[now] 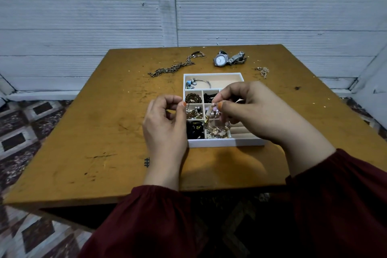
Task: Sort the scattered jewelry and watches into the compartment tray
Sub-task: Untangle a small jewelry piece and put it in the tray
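A white compartment tray (211,143) sits mid-table, its small cells holding dark beads, rings, pearls and pinkish pieces; a silver bangle (199,82) lies in its long back cell. My left hand (165,123) hovers at the tray's left edge and pinches a thin ring (187,103) between thumb and forefinger. My right hand (247,111) is over the tray's right half, pinching a small pinkish jewelry piece (213,109) that dangles above the cells. Beyond the tray on the table lie a silver watch (221,60), a second metal watch (237,58), a bronze chain necklace (173,67) and a small gold piece (263,71).
The brown wooden table (104,132) is scratched, with bare surface left and right of the tray. A white corrugated wall stands behind it. Patterned floor tiles (27,130) show at the left. My dark red sleeves fill the lower frame.
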`<act>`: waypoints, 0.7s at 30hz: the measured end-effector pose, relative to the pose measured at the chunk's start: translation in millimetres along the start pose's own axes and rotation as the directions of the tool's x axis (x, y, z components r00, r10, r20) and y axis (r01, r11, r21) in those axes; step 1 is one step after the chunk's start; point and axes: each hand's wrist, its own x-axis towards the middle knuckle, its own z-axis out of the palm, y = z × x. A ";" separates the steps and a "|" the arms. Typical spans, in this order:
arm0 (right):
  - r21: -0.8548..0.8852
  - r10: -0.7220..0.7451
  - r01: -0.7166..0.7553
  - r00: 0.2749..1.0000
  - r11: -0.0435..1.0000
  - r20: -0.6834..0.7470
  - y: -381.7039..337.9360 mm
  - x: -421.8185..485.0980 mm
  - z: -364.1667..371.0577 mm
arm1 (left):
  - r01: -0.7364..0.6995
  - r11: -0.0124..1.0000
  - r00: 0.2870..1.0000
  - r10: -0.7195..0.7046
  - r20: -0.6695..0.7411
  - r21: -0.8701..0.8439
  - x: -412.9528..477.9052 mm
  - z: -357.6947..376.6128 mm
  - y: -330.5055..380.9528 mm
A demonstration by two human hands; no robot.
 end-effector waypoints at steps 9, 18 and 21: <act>-0.224 -0.007 -0.024 0.991 0.974 -0.136 10.3 5.9 10.2 | 0.003 1.000 1.000 -0.003 0.002 -0.004 -0.5 -0.4 -0.8; -0.241 -0.010 -0.065 0.955 0.968 -0.297 13.1 4.2 15.0 | 0.005 1.000 1.000 -0.005 0.008 0.002 -0.5 -1.0 0.0; -0.243 -0.015 -0.066 0.948 0.968 -0.317 13.1 3.3 14.8 | 0.005 1.000 1.000 -0.005 0.006 0.006 -0.4 -1.3 -0.6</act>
